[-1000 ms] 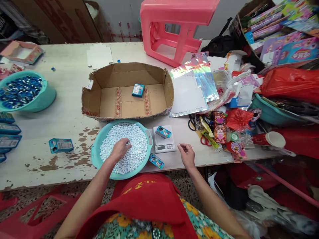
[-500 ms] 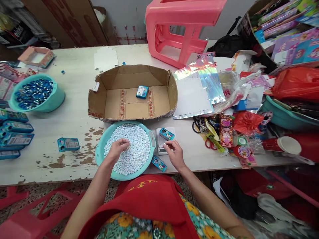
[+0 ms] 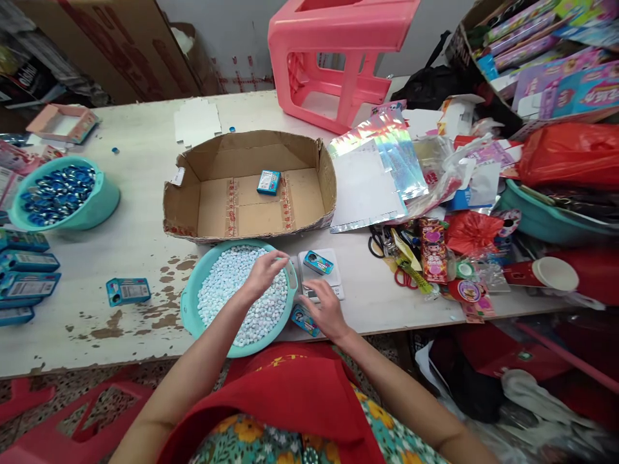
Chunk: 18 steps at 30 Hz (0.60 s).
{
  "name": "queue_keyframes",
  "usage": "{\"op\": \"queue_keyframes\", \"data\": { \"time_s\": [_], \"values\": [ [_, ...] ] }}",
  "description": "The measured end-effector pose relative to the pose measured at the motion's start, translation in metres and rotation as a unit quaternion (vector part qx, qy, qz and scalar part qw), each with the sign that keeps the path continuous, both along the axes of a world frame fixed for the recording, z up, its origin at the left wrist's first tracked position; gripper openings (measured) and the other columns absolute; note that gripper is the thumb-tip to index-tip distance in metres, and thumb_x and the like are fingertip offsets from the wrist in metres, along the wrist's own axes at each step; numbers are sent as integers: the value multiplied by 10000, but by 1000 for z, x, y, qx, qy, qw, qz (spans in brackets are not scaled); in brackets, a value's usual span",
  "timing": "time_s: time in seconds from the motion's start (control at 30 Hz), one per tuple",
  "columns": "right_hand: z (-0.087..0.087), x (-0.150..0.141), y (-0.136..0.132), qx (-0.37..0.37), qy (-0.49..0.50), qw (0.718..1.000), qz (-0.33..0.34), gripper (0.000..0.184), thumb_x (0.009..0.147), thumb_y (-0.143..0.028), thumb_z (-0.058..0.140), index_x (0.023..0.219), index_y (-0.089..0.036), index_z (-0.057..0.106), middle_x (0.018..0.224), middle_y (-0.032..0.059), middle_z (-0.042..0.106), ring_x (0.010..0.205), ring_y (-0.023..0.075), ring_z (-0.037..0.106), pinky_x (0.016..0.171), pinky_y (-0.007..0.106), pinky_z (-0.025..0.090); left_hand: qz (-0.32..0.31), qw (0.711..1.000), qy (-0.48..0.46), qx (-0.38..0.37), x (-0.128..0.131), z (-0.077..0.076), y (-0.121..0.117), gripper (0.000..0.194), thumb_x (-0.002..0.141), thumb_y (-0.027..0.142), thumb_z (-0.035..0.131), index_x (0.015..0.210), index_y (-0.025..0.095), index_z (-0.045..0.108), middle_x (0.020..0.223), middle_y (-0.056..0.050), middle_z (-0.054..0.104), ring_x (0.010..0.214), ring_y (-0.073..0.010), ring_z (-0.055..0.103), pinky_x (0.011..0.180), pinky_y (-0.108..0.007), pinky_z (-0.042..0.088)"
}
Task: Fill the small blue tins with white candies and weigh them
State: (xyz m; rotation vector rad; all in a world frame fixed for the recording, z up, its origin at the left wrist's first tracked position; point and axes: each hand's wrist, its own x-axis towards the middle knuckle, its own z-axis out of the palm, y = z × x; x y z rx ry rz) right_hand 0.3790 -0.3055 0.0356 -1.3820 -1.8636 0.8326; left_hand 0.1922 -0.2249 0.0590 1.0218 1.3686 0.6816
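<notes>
A turquoise basin (image 3: 187,308) full of small pale candies (image 3: 227,274) stands at the table's front edge. My left hand (image 3: 264,274) is over the basin's right side, its fingers drawn together; whatever they hold, if anything, is hidden. My right hand (image 3: 327,310) hovers by the front of a small white digital scale (image 3: 333,278), thumb and fingers apart with nothing visible between them. On the scale lies a small blue box (image 3: 319,262) with a dark round opening. Another blue box (image 3: 304,320) lies between the basin and my right hand, which partly covers it.
Behind the basin is an open cardboard box (image 3: 213,216) with one blue box (image 3: 268,182) inside. Blue caps fill a turquoise bowl (image 3: 104,203) at left, near stacked blue boxes (image 3: 29,285). A pink stool (image 3: 333,38), silver sheets and scissors (image 3: 377,241) are rightward.
My left hand has moved right across the basin towards its handle. My right hand has shifted slightly down and left, and the white piece at its fingertips no longer shows. The view has shifted slightly.
</notes>
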Motion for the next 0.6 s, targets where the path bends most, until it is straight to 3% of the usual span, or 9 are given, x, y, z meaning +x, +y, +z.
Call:
{"op": "queue_keyframes", "data": {
  "time_s": [0.13, 0.27, 0.4, 0.6],
  "values": [
    [-14, 38, -40, -30, -44, 999, 10, 269, 862, -295, 604, 1125, -241, 588, 1037, 78, 611, 1006, 249, 559, 875, 407, 484, -156, 969, 170, 84, 37, -6, 23, 210, 764, 383, 637, 915, 237, 638, 695, -33, 616, 787, -236, 590, 730, -320, 373],
    [-30, 25, -61, -57, -90, 994, 7, 552, 724, -379, 746, 1216, -238, 536, 1176, 121, 562, 1072, 320, 520, 900, 499, 459, -258, 915, 284, 121, 58, -19, 30, 173, 793, 313, 618, 937, 216, 618, 784, -119, 665, 906, -322, 610, 795, -391, 367],
    [-44, 8, -59, -77, -108, 991, 6, 634, 705, -384, 759, 1261, -229, 496, 1219, 138, 530, 1100, 335, 504, 902, 515, 458, -303, 876, 347, 141, 57, -15, 31, 244, 841, 360, 550, 1043, 228, 581, 855, -127, 677, 882, -295, 630, 747, -345, 390],
    [-46, 13, -52, -86, -107, 990, 44, 620, 707, -391, 760, 1244, -225, 497, 1185, 122, 550, 1089, 307, 516, 927, 484, 452, -332, 851, 375, 158, 60, 2, 39, 214, 837, 339, 546, 1011, 219, 576, 862, -99, 675, 815, -237, 641, 650, -283, 384]
  ]
}}
